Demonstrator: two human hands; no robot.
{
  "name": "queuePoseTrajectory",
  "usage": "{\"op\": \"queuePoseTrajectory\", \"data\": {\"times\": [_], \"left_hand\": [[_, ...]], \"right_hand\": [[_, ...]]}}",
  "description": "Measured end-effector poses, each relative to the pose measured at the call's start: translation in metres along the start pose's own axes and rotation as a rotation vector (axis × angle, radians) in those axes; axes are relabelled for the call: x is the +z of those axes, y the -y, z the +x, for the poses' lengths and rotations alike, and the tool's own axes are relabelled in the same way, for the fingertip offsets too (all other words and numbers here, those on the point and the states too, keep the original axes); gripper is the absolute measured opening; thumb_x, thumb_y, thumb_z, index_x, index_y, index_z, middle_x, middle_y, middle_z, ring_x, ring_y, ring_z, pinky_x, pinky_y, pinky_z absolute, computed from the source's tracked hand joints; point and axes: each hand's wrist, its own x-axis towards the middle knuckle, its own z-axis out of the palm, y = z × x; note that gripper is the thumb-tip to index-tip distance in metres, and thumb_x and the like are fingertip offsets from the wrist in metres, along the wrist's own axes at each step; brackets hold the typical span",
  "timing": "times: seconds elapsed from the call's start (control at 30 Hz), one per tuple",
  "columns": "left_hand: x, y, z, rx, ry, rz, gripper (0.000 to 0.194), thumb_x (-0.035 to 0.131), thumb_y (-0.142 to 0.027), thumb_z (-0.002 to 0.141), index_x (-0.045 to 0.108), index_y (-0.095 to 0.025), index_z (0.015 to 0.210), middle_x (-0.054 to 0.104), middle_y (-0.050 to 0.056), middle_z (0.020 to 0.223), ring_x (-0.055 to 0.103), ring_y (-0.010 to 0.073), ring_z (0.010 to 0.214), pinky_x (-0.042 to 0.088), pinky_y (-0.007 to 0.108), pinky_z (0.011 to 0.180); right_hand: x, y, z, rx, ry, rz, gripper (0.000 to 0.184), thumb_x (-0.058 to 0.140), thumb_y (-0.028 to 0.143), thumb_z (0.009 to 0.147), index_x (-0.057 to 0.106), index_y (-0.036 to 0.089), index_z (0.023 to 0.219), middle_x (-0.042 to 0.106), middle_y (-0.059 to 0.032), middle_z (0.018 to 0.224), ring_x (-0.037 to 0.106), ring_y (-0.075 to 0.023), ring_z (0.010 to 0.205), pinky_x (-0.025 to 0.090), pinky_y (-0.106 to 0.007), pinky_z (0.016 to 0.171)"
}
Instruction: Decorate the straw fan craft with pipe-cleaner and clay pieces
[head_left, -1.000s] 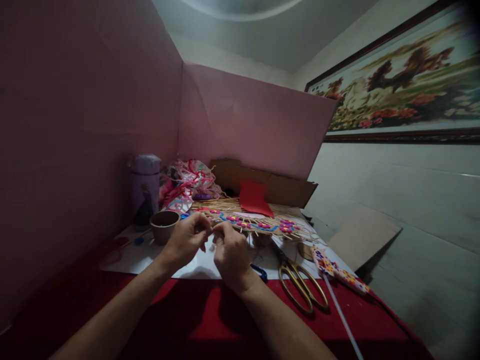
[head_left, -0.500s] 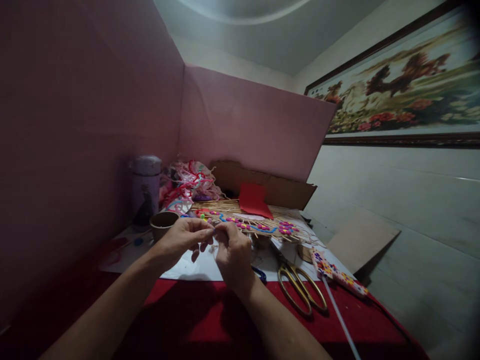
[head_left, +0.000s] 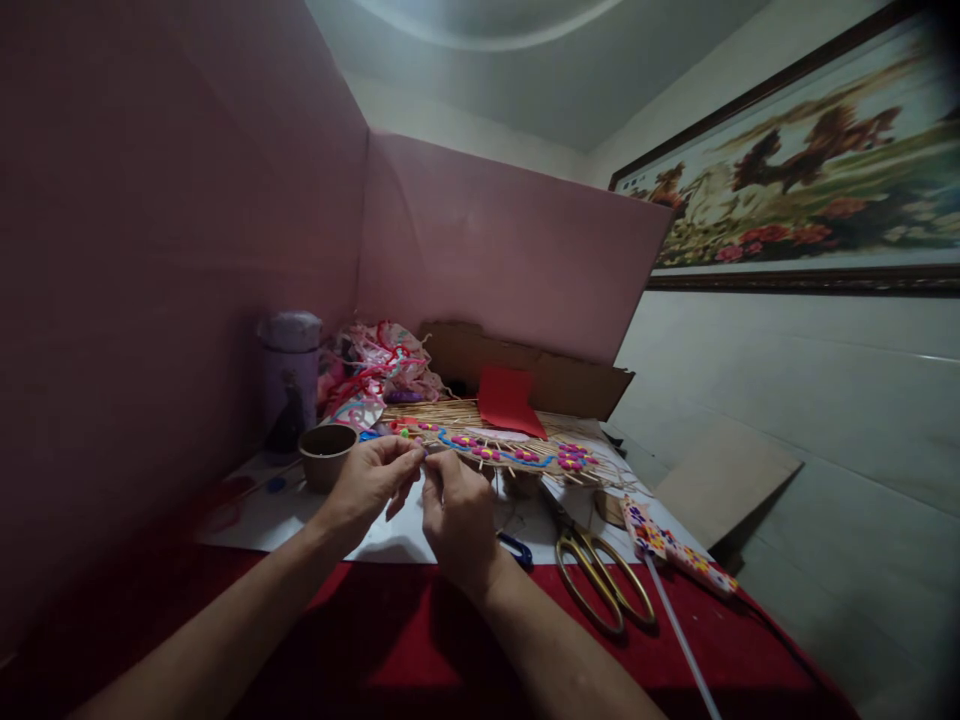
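Observation:
My left hand (head_left: 371,483) and my right hand (head_left: 456,515) meet above a white sheet (head_left: 262,515) on the red table. Both pinch something tiny between thumb and fingertips; I cannot make out what it is. Just behind the fingers lies a straw mat (head_left: 495,445) decorated with small pink, yellow and blue flower shapes. A brown cup (head_left: 328,452) stands left of my left hand.
Gold-handled scissors (head_left: 600,578) lie right of my right hand, beside a flower-patterned stick (head_left: 679,550). A purple flask (head_left: 289,375), a heap of pink and red strands (head_left: 379,365), a red card (head_left: 508,398) and cardboard (head_left: 547,370) stand behind. Pink boards wall the left and back.
My hands stayed together over the white sheet. The right hand has drawn slightly left and nearer to me, and the left fingers have shifted around the pinch.

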Motion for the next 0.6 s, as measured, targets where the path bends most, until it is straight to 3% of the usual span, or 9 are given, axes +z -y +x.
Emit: {"op": "queuePoseTrajectory", "data": {"times": [0.27,0.47,0.6], "left_hand": [[-0.008,-0.006,0.002,0.071,-0.068,0.102,0.027,0.069,-0.037,0.067,0.067,-0.011,0.073,0.054,-0.002,0.052,0.042,0.0060,0.040,0.029,0.016,0.031],[-0.012,-0.007,0.003,0.004,0.024,0.180,0.029,0.072,-0.035,0.061,0.067,-0.011,0.075,0.054,-0.001,0.052,0.039,0.0053,0.037,0.027,0.016,0.030],[-0.013,-0.007,0.004,-0.028,0.051,0.183,0.027,0.073,-0.036,0.060,0.062,-0.012,0.064,0.048,-0.004,0.046,0.036,0.0048,0.034,0.025,0.016,0.029]], "right_hand": [[-0.005,0.000,0.001,0.076,-0.010,-0.046,0.013,0.042,0.011,0.085,0.053,0.019,0.086,0.060,-0.0018,0.073,0.057,-0.0163,0.068,0.034,-0.025,0.062],[-0.005,-0.002,0.001,0.067,-0.019,-0.034,0.014,0.045,0.009,0.083,0.055,0.020,0.084,0.060,-0.0014,0.074,0.056,-0.0163,0.070,0.034,-0.025,0.062],[-0.004,-0.002,0.001,0.071,-0.035,0.015,0.011,0.046,0.012,0.084,0.054,0.019,0.085,0.060,-0.0016,0.074,0.056,-0.0159,0.069,0.035,-0.025,0.063]]}}
